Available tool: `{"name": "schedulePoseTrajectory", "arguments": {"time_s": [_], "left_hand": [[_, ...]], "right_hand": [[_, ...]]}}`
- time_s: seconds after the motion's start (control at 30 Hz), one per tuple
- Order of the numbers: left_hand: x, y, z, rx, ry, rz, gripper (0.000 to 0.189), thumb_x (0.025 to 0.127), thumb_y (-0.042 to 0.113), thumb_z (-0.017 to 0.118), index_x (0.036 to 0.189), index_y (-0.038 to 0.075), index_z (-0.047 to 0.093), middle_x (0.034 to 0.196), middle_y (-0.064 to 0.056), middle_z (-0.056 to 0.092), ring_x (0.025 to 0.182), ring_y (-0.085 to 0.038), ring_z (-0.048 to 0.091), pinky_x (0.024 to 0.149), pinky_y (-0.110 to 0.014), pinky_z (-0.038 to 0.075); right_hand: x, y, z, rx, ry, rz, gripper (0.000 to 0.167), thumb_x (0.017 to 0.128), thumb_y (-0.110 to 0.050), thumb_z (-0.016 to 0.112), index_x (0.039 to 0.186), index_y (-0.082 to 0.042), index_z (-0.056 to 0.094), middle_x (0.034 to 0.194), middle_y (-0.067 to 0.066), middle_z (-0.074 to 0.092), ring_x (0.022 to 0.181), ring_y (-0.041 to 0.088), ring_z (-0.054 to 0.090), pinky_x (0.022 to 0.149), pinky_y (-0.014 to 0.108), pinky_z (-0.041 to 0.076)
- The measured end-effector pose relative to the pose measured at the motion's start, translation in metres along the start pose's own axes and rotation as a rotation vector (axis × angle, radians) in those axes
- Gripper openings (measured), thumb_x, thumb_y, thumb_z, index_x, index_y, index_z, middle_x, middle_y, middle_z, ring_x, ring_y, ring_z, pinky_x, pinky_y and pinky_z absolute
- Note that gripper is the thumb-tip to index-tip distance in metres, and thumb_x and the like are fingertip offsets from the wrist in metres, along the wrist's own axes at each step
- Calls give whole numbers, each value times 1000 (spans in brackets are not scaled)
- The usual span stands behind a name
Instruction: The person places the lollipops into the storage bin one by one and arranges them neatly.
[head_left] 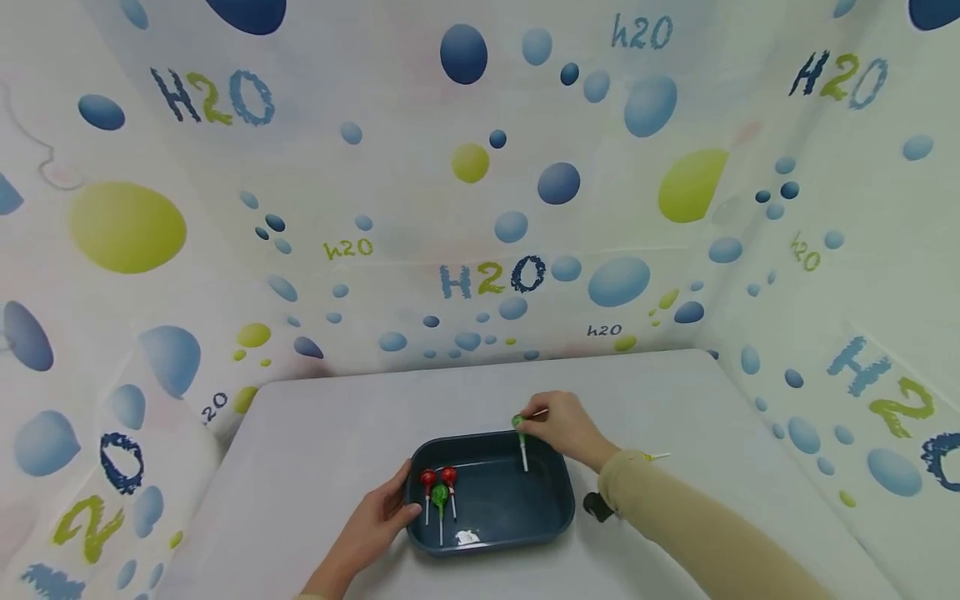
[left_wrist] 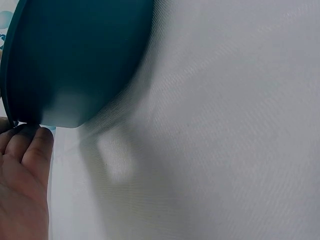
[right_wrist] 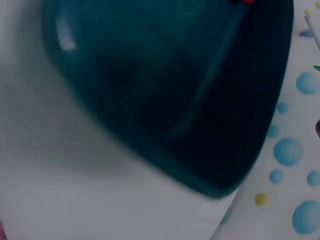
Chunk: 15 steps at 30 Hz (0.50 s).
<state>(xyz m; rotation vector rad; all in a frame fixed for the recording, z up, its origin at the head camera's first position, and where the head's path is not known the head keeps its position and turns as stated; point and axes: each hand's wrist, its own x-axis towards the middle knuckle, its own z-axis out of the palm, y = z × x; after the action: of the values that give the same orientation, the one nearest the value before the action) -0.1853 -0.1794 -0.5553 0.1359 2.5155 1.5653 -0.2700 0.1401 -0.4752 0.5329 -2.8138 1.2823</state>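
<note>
A dark blue-teal rectangular tray [head_left: 510,510] stands on the table. My left hand [head_left: 378,512] holds its left end, thumb over the rim and fingers outside against the wall; the left wrist view shows these fingers [left_wrist: 37,155] at the tray's outer side. Over the back right of the tray, my right hand [head_left: 564,429] pinches a green lollipop [head_left: 518,422] by its head, the white stick pointing down. Inside the tray at the left lie two red lollipops, one at the far left [head_left: 427,477] and one beside it [head_left: 449,475], with another green lollipop [head_left: 439,496] between them.
Right of the tray, a small dark object [head_left: 597,507] lies partly behind the right sleeve [head_left: 675,508]; its kind cannot be told. A yellow lollipop [head_left: 658,456] shows just beyond that sleeve. White walls with bubble prints surround the white-covered table [head_left: 315,433].
</note>
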Motion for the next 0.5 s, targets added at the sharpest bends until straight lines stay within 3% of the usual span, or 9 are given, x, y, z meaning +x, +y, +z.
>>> {"name": "schedulePoseTrajectory", "arguments": {"time_s": [0.23, 0.5], "left_hand": [[1, 2, 2, -6, -2, 1, 74, 96, 13, 71, 159, 5, 34, 164, -19, 35, 147, -38, 43, 113, -39, 47], [-1, 0, 0, -13, -8, -6, 74, 96, 13, 71, 159, 5, 33, 164, -21, 34, 147, -39, 43, 113, -39, 47]], "right_hand": [[20, -31, 47, -97, -139, -97, 7, 88, -16, 81, 86, -13, 75, 87, -1, 76, 83, 13, 72, 72, 25, 62], [27, -37, 79, -240, -266, -122, 18, 88, -14, 80, 74, -12, 70, 70, -3, 66, 60, 5, 51, 56, 18, 46]]}}
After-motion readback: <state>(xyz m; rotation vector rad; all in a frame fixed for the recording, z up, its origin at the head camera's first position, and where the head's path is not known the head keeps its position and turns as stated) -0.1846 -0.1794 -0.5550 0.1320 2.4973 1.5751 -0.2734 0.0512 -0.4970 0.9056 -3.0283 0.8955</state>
